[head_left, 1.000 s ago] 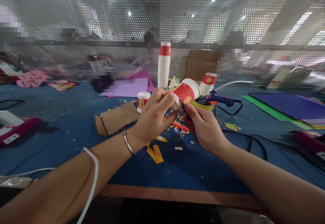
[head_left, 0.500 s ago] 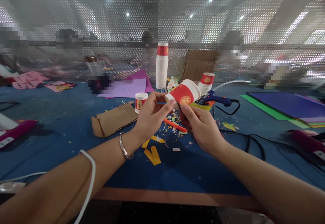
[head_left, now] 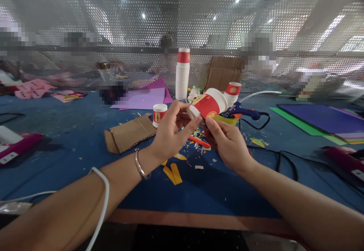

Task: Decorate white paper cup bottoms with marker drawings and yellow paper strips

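Note:
A red and white paper cup (head_left: 209, 105) is held up tilted over the table, its base to the left and its wide end to the upper right. My left hand (head_left: 174, 131) has its fingers and thumb around the base. At the cup's lower side, my right hand (head_left: 226, 141) is closed with the thumb pressed near the wall; its other fingers are mostly hidden. A small red bit shows behind that palm, too little to name. Below the hands lie an orange pen-like tool (head_left: 200, 141), paper scraps and yellow strips (head_left: 173, 174).
Behind stands a tall stack of paper cups (head_left: 182, 76); a short cup (head_left: 159, 115) sits left. A blue glue gun (head_left: 244, 111) with a cord lies right, beside coloured sheets (head_left: 321, 120). Cardboard (head_left: 131, 133) lies left. A white cable (head_left: 104, 198) crosses my left forearm.
The cup has rolled a little in my hands, bringing a gold label strip into sight on its upper side. Both hands have shifted slightly right in the picture.

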The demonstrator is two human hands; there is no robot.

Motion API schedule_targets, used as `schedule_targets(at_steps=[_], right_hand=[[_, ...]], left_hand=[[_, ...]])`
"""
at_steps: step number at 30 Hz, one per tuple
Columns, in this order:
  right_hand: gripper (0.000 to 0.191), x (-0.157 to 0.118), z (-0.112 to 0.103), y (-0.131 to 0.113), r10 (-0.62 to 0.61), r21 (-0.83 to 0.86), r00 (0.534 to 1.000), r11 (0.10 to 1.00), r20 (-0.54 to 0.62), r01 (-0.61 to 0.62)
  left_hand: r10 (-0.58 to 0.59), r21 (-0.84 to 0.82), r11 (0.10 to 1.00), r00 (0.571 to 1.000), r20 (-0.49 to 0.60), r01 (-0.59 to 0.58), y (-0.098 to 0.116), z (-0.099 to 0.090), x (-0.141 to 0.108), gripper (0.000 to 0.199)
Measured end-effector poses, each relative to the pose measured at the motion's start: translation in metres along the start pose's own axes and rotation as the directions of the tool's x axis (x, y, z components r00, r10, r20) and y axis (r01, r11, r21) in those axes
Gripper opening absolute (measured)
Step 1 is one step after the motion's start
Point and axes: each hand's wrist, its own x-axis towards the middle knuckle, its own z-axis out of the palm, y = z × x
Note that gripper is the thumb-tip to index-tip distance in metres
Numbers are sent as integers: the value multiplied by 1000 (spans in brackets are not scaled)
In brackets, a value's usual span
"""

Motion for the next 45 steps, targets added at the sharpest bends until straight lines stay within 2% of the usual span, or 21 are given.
schedule_targets(at_steps=[5, 9, 15, 18, 21, 24, 28, 31, 38, 45], right_hand=[[50, -1, 1, -1, -1, -4, 1000, 1000, -13, 1], [49, -1, 2, -2, -15, 0, 1000, 1000, -10, 15], [49, 0, 0, 1, -62, -25, 998, 998, -13, 62], [48, 1, -1, 2, -69, -41, 998, 997, -14, 68], [47, 2, -2, -2, -88, -30, 996, 996, -3, 88], [46, 3, -1, -7, -120, -14, 993, 993, 12, 121], [45, 3, -2, -9, -118, -33, 993, 992, 29, 119], [46, 3, -2, -8, -113, -35, 993, 993, 41, 114], [48, 2, -1, -4, -94, -51, 995, 994, 39, 96], [49, 0, -1, 1, -69, -70, 998, 995, 11, 70]], left_hand=[[-4, 16, 1000, 1000, 14, 4, -2, 1, -1, 24], [40, 63, 997, 999, 14, -41, -3, 1, -3, 26], [179, 259, 948, 983, 39, -183, -10, -2, -6, 31], [196, 323, 924, 979, 57, -204, -9, -4, -6, 33], [143, 223, 964, 989, 35, -148, -5, -1, -4, 41], [24, -24, 999, 999, -43, -25, -2, 5, -2, 48], [-176, -232, 961, 979, -100, 149, 0, 12, -1, 46], [-218, -267, 946, 970, -111, 182, 3, 12, -2, 41], [11, -34, 999, 997, -81, -14, 6, 6, -3, 36], [88, 184, 979, 996, 21, -90, -2, 0, -6, 35]])
